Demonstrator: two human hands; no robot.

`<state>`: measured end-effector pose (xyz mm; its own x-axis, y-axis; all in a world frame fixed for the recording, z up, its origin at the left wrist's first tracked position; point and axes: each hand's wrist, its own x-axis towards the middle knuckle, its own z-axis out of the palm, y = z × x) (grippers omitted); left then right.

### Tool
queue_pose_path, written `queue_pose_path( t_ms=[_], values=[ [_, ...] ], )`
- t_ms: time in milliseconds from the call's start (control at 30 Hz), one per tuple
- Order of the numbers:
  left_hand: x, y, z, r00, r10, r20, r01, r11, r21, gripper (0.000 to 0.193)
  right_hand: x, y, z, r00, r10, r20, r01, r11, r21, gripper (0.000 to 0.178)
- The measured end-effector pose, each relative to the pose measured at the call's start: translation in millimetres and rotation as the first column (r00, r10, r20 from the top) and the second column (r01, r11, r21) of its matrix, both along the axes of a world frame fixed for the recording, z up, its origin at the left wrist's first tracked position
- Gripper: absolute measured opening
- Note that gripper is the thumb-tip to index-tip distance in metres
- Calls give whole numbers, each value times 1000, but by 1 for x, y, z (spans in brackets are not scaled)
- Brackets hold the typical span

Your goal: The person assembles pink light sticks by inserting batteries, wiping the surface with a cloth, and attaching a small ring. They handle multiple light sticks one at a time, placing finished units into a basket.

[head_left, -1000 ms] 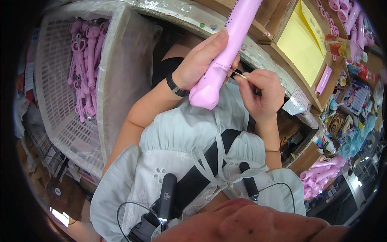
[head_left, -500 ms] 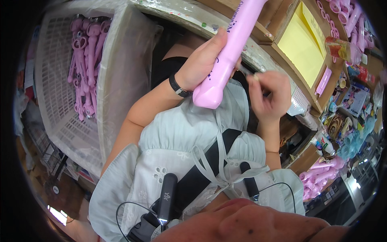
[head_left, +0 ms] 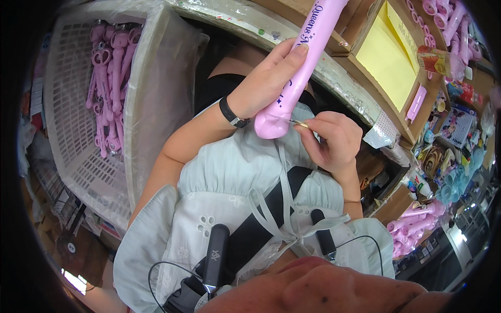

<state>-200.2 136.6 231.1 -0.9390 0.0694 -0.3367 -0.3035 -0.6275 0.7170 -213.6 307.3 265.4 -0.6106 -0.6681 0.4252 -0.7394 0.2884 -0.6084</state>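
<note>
My left hand (head_left: pixel 269 78) wraps round a long pink plastic tube (head_left: pixel 308 62) with dark printing along its side. The tube slants, its wider, rounded end low and close to my chest, its far end cut off by the picture's top edge. In the fingers of my right hand (head_left: pixel 334 138) is pinched a small thin tool (head_left: pixel 297 123), metal and pointed, with a brass-coloured part. Its tip reaches the side of the tube's rounded end; whether it touches cannot be made out. Most of the tool is hidden in the fingers.
At the left stands a white plastic basket (head_left: pixel 70 122) with several pink ring-ended parts (head_left: pixel 112 78). A table edge (head_left: pixel 235 23) runs across the top. On the right are a cardboard tray (head_left: pixel 357 57) with yellow paper (head_left: pixel 389 57), a clear bottle (head_left: pixel 436 61) and piled pink tubes (head_left: pixel 415 227).
My right hand has moved down and left, bringing the thin tool to the tube's rounded end. The tube has turned a little, showing more of its printing. My left hand keeps its hold.
</note>
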Motion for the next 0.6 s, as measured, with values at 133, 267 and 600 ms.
queue_pose_path(
  t_ms=[133, 267, 600],
  values=[
    [0, 1, 3, 1000, 2, 14, -2, 1000, -6, 51, 2, 1, -2, 990, 136, -39, -137, 991, -2, 27],
    [0, 1, 5, 1000, 7, 18, -7, 1000, -4, 51, 1, 1, -2, 999, 47, 13, -46, 997, -66, 28],
    [1, 0, 5, 1000, -5, 21, 5, 1000, 14, 50, 2, 4, 0, 999, 7, 45, -7, 1000, 0, 24]
  ],
)
